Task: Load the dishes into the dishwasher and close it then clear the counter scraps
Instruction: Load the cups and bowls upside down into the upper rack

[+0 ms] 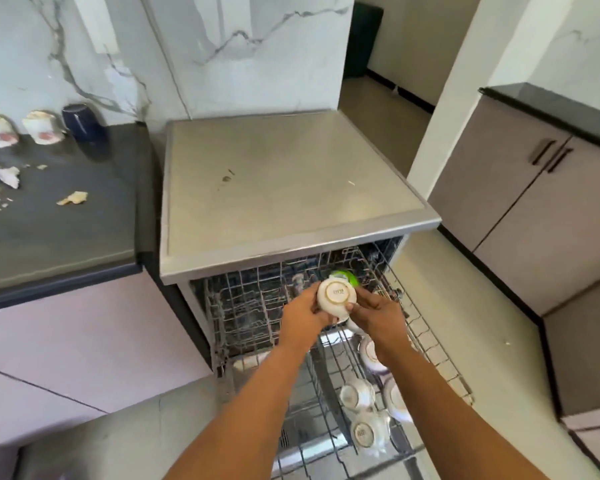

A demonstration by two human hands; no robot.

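- Step: loading dishes, door open, rack [413, 327] pulled out.
- Left hand [303, 315] and right hand [381, 317] both grip an inverted cup [336, 296] over the rack.
- Next: seat it rim-down beside the other cups [357, 394].
- Pending: counter [66, 230] mugs, scraps [71, 198].

The single head-worn view looks steeply down (wide-angle, close over the forearms) at the open dishwasher [291, 209] ahead.

Home kitchen: open dishwasher [291, 209] at 6 o'clock, dark counter [59, 216] at 9 (scraps on it), cabinets [520, 202] at 3.
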